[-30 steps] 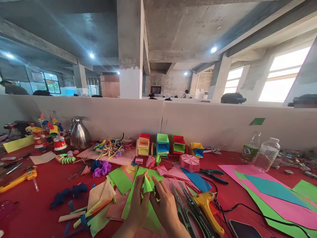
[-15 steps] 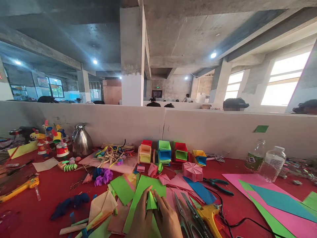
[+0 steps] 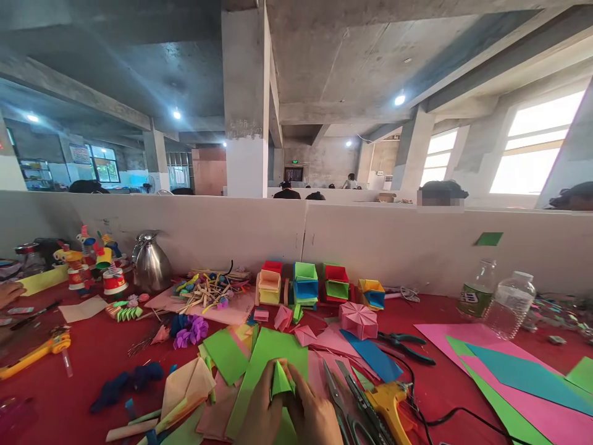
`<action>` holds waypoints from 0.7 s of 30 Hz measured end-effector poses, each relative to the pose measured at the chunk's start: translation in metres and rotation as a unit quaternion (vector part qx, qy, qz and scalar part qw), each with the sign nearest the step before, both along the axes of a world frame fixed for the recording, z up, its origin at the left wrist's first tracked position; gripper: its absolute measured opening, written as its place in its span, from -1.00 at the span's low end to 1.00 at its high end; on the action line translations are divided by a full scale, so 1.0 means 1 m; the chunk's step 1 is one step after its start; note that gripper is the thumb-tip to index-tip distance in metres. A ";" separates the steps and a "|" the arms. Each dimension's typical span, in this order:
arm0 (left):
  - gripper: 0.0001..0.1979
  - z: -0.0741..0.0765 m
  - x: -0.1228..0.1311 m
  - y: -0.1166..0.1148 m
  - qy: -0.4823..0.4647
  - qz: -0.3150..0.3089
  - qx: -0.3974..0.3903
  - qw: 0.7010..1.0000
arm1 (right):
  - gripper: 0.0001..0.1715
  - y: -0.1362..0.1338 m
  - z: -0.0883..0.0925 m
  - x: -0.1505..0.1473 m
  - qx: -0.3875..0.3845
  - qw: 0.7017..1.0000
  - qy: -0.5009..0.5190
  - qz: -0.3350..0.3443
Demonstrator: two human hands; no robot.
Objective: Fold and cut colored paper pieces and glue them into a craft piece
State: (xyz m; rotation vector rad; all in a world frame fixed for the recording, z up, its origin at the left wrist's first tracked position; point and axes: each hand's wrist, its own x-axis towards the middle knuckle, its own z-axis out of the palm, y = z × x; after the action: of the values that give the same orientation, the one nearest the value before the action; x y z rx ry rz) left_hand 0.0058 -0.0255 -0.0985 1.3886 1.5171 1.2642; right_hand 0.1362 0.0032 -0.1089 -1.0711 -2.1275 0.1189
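Both my hands meet at the bottom middle over a green paper sheet (image 3: 271,346). Between them is a small folded green paper piece (image 3: 280,382) with a pointed top. My left hand (image 3: 260,402) grips it from the left, and my right hand (image 3: 312,408) grips it from the right with the fingers bent around it. Scissors (image 3: 340,402) and a utility knife (image 3: 364,398) lie just right of my right hand. Beyond my hands sit a pink folded paper box (image 3: 359,320) and small pink folded pieces (image 3: 306,335).
A yellow glue gun (image 3: 391,405) with a black cord and pliers (image 3: 405,341) lie to the right. Stacked paper boxes (image 3: 306,287) stand by the white partition (image 3: 222,232). A steel jug (image 3: 152,266) and plastic bottles (image 3: 509,306) stand farther back. Another person's hand (image 3: 10,293) shows at far left.
My fingers have shifted and curl more closely around the folded green paper. Another person's hand has come into view at the far left edge, at the yellow paper.
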 end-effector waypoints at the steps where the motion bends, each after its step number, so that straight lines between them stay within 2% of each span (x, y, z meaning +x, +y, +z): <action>1: -0.43 0.001 -0.001 -0.001 0.012 -0.002 -0.003 1.000 | -0.43 0.000 0.001 0.001 0.001 1.000 0.000 -0.006; 5: -0.45 0.006 0.000 -0.003 0.006 -0.032 0.017 0.999 | -0.46 -0.006 0.008 0.005 0.031 0.999 0.015 -0.022; 9: -0.52 0.010 0.005 -0.005 -0.029 -0.097 0.064 0.993 | -0.41 -0.012 0.015 0.005 0.045 0.998 0.043 0.023; 14: -0.53 0.024 0.002 -0.011 -0.039 -0.119 0.059 0.990 | -0.39 -0.015 0.022 0.004 0.042 0.997 0.045 0.052; 18: -0.52 0.027 -0.009 -0.010 -0.048 -0.139 0.027 0.989 | -0.41 -0.015 0.032 0.008 -0.024 0.989 0.085 0.120; 21: -0.54 0.023 -0.015 -0.007 -0.073 -0.178 -0.001 0.981 | -0.51 -0.012 0.037 0.013 -0.115 0.963 0.174 0.168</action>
State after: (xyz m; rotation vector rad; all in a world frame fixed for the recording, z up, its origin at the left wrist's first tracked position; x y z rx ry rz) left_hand -0.0090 -0.0324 -0.0755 1.4553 1.1111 1.1123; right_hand 0.1488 -0.0090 -0.0717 -0.7365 -1.9809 0.6824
